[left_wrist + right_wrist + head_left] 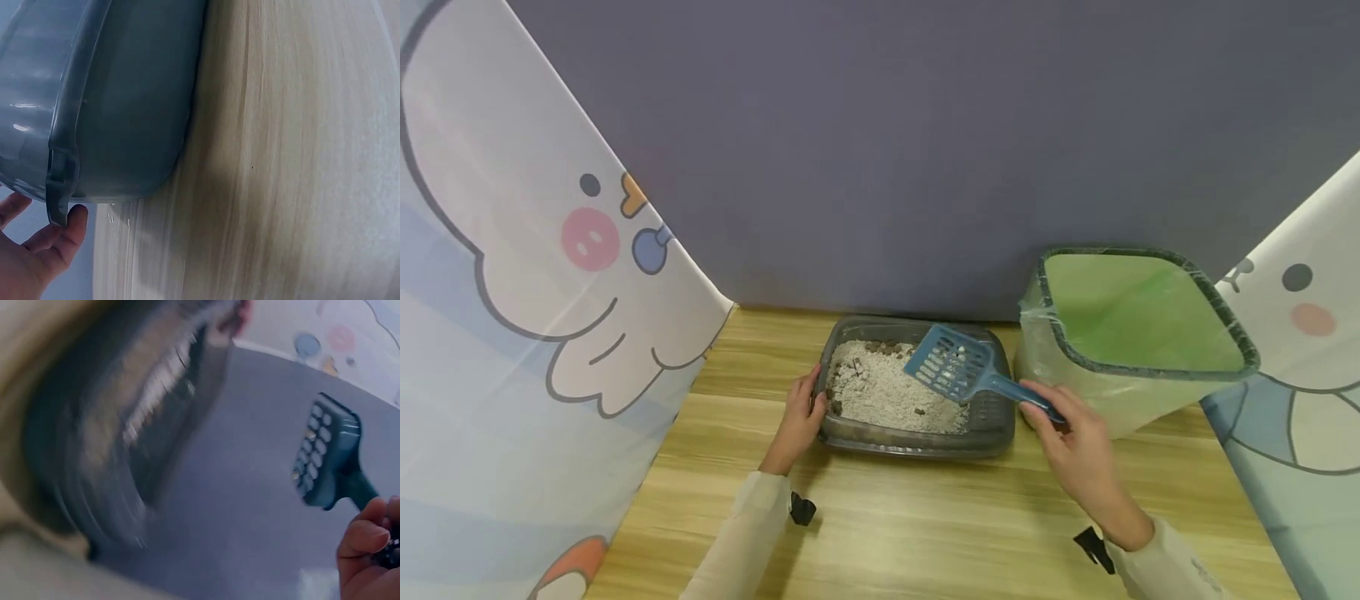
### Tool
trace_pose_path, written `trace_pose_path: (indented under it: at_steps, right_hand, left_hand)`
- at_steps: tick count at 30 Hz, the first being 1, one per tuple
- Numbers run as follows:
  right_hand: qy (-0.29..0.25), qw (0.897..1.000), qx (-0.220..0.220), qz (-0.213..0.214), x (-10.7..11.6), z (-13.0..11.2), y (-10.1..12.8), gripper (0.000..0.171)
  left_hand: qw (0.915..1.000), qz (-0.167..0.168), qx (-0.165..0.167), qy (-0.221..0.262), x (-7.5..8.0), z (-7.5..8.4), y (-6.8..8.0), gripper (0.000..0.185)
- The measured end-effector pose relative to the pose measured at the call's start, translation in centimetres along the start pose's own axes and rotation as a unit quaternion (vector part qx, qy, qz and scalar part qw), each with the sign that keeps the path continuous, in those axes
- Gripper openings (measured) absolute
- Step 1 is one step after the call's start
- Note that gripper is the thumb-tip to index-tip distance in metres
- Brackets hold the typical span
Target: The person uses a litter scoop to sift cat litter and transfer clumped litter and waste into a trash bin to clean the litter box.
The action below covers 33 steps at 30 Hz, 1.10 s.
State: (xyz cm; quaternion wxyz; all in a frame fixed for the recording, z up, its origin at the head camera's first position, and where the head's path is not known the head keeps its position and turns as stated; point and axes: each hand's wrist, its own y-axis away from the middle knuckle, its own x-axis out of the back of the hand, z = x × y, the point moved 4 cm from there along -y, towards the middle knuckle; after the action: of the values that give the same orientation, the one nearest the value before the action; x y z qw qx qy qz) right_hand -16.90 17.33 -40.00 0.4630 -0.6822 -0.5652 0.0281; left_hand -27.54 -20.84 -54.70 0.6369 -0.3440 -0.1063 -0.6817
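Observation:
A blue slotted litter scoop (951, 364) is held by its handle in my right hand (1078, 450), its head over the right part of the litter box. In the right wrist view, fingers curl round the handle of the scoop (328, 450), and a few small bits show in its slots. The grey litter box (917, 446) holds pale litter (887, 392) with brown clumps (886, 347) along the back and left. My left hand (801, 421) grips the box's left rim; in the left wrist view, the thumb and fingers pinch the rim's end (59, 187).
A bin (1097, 400) lined with a translucent bag stands right of the box, a dark ring round its mouth. The wooden table (895, 525) meets a grey back panel (880, 167). Cartoon-printed panels (550, 333) flank both sides.

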Motion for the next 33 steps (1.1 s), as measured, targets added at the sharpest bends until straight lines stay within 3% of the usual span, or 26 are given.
trace_pose_path:
  at_steps: [5, 14, 25, 28, 33]
  right_hand:
    - [0.031, 0.997, -0.041, -0.063, -4.7, 1.7, 0.7, 0.028]
    - [0.038, 0.971, -0.150, -0.181, -11.3, 4.5, -0.2, 0.028]
    - [0.042, 0.954, -0.172, -0.244, -16.2, 4.8, -2.4, 0.028]
    - [0.041, 0.941, -0.195, -0.273, -17.0, 5.3, -3.1, 0.032]
    - [0.060, 0.909, -0.223, -0.346, -18.5, 6.4, -3.5, 0.029]
  left_hand:
    - [0.9998, -0.002, 0.020, 0.002, -0.2, 0.3, 0.2, 0.052]
    - [0.9999, -0.004, 0.016, -0.001, -0.2, 0.5, -0.1, 0.053]
    - [0.9999, -0.001, 0.010, -0.004, -0.4, 0.4, -0.1, 0.053]
    - [0.9999, 0.004, 0.007, -0.010, -0.3, 0.3, 0.0, 0.053]
    - [0.9999, 0.006, 0.008, -0.007, -0.2, 0.3, 0.1, 0.053]
